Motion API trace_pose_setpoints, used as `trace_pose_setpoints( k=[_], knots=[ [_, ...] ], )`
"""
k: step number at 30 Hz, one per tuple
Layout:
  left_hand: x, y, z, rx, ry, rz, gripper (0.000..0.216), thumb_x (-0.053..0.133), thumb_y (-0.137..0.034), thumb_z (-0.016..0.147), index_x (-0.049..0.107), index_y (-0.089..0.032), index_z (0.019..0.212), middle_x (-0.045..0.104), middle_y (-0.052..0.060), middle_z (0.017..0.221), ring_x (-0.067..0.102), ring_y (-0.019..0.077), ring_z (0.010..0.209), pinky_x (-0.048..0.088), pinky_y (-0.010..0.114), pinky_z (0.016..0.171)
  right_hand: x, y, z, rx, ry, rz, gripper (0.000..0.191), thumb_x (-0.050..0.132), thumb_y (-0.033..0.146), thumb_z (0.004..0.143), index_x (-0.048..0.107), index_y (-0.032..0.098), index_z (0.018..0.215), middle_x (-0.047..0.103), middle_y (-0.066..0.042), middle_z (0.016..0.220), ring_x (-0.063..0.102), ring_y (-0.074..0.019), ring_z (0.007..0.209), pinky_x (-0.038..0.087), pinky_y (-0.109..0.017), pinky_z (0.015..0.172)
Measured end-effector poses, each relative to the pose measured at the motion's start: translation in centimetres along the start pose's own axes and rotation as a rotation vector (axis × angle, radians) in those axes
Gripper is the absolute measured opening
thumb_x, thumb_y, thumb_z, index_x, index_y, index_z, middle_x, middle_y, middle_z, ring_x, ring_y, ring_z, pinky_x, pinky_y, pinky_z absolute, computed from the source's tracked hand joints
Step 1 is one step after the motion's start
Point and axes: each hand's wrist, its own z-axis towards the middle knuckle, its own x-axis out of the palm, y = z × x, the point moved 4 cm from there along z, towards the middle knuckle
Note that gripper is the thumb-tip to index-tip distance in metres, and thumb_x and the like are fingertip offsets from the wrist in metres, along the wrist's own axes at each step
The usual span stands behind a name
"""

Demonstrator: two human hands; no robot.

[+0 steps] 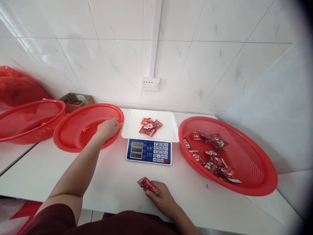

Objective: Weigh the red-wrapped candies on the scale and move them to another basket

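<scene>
My left hand reaches over the right side of a red plastic basket, its fingers closed at the rim and partly hidden. A small red packet lies in that basket. Low over the table's front part, my right hand grips a red snack packet that sticks out to the left. Between the baskets stands a digital scale with a white tray. Several red snack packets are heaped on the tray.
At the right stands a red basket holding several packets. Another red basket, a cardboard box and a red plastic bag are at the left. A tiny scrap lies on the white table. A socket sits on the wall.
</scene>
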Motion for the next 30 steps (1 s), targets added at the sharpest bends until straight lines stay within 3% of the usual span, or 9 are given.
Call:
trace_pose_setpoints(
  k=[4,8,11,14,19,26,30],
  knots=[
    [0.0,-4.7,1.0,0.227,-0.083,0.013,0.033,0.039,-0.033,0.087,0.054,-0.023,0.115,0.064,0.009,0.107,0.056,0.0269,0.101,0.045,0.034,0.077,0.0,0.1,0.0,0.004,-0.008,-0.001,0.043,0.045,0.054,0.081,0.037,0.019,0.059,0.034,0.004,0.057,0.032,-0.0099,0.054,0.026,-0.023,0.051],
    [2.2,-9.6,2.2,0.536,0.056,0.051,0.033,0.039,-0.017,0.085,0.057,-0.024,0.113,0.061,0.006,0.114,0.049,0.0229,0.112,0.042,0.031,0.086,0.1,0.1,0.0,-0.001,-0.018,-0.004,0.044,0.045,0.056,0.081,0.04,0.018,0.059,0.036,0.004,0.057,0.032,-0.01,0.054,0.027,-0.022,0.051],
    [3.9,-11.4,3.2,0.583,0.131,0.098,0.036,0.046,-0.01,0.079,0.058,-0.022,0.111,0.063,0.008,0.105,0.056,0.0233,0.099,0.044,0.03,0.079,0.1,0.0,-0.1,-0.009,-0.026,0.001,0.043,0.045,0.056,0.081,0.043,0.018,0.061,0.039,0.003,0.058,0.035,-0.0109,0.056,0.029,-0.023,0.053],
    [4.5,-11.8,3.9,0.572,0.125,0.107,0.033,0.05,-0.01,0.076,0.06,-0.019,0.107,0.062,0.01,0.101,0.06,0.0236,0.089,0.045,0.03,0.074,0.1,-0.1,-0.1,-0.007,-0.032,-0.005,0.043,0.045,0.056,0.081,0.044,0.018,0.061,0.039,0.003,0.059,0.036,-0.0109,0.056,0.03,-0.022,0.053],
    [2.5,-9.9,3.6,0.511,0.029,0.079,0.028,0.041,-0.009,0.081,0.061,-0.019,0.099,0.064,0.008,0.099,0.06,0.0223,0.089,0.044,0.028,0.072,0.0,-0.1,-0.1,-0.01,-0.032,-0.034,0.044,0.045,0.056,0.081,0.042,0.018,0.059,0.039,0.003,0.057,0.035,-0.0107,0.055,0.029,-0.023,0.052],
    [-3.7,-1.4,1.4,0.221,-0.235,0.021,0.027,0.036,-0.011,0.084,0.06,-0.015,0.097,0.063,0.01,0.099,0.057,0.0261,0.089,0.042,0.035,0.075,0.0,0.0,-0.2,-0.021,-0.008,-0.059,0.042,0.045,0.053,0.082,0.044,0.018,0.06,0.039,0.004,0.057,0.035,-0.0102,0.054,0.028,-0.022,0.052],
    [-3.6,0.3,0.7,0.16,-0.254,0.038,0.026,0.041,-0.018,0.084,0.059,-0.014,0.103,0.059,0.015,0.109,0.05,0.0328,0.104,0.041,0.04,0.082,0.1,0.1,-0.1,-0.023,0.002,-0.063,0.041,0.045,0.051,0.083,0.045,0.018,0.059,0.043,0.003,0.057,0.037,-0.011,0.055,0.031,-0.022,0.053]
  ],
)
